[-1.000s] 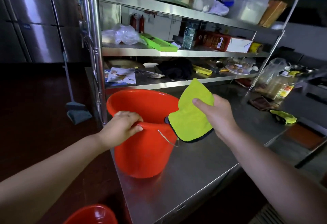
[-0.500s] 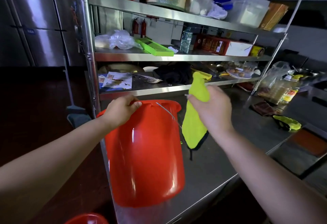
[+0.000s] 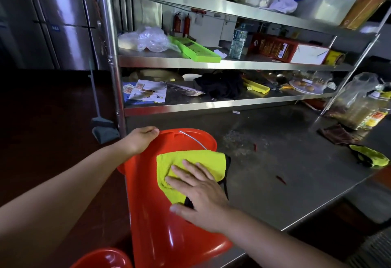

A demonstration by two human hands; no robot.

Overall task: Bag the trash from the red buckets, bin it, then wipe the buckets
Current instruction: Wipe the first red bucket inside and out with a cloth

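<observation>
From the head view, the wiping stage looks under way: the red bucket (image 3: 169,215) lies tipped on the steel counter (image 3: 285,172). The left hand (image 3: 141,138) grips its rim, and the right hand (image 3: 201,193), fingers flat, presses a yellow cloth (image 3: 190,162) to its side. A second bucket (image 3: 101,259) waits below, seemingly unwiped.

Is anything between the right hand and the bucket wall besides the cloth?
Nothing visible. The right hand presses the yellow cloth flat against the red bucket, while the left hand grips its rim.
</observation>
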